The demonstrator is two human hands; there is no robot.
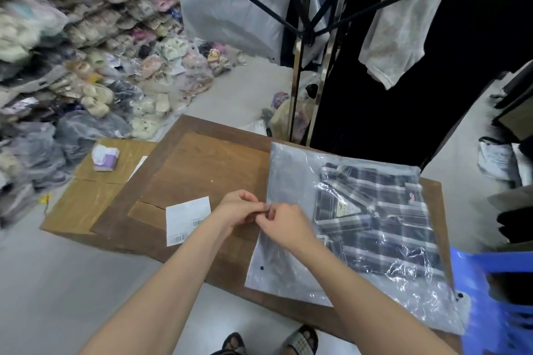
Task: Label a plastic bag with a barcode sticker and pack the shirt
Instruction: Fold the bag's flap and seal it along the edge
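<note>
A clear plastic bag lies flat on the low wooden table, and a folded dark plaid shirt sits inside it. My left hand and my right hand meet at the bag's left edge, fingertips pinched together on that edge. Whether something small is held between the fingers I cannot tell. A white barcode sticker sheet rests on the table just left of my left forearm.
A cardboard box with a small purple tissue pack stands left of the table. Bagged slippers are heaped at the left. A clothes rack with hanging garments rises behind the table. A blue plastic stool is at the right.
</note>
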